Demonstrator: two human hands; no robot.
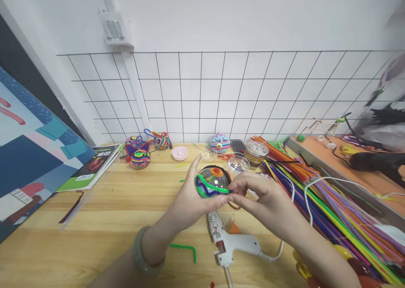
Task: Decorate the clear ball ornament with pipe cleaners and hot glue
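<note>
Far left: a printed booklet [91, 167] lying at the edge of the wooden table [104, 220], two finished pipe-cleaner balls [139, 156] behind it. Centre: left hand [193, 201] cupped around a clear plastic ball [211, 181] held just above the table, thumb and fingers closed on its sides. Wrapped over that ball, a green pipe cleaner [210, 186] (blue zigzag beneath). Right hand [262, 195] pinching the green strand's end at the ball's right side. Below, a white glue gun [232, 241] flat on the wood. Right: a heap of coloured pipe cleaners [332, 203].
</note>
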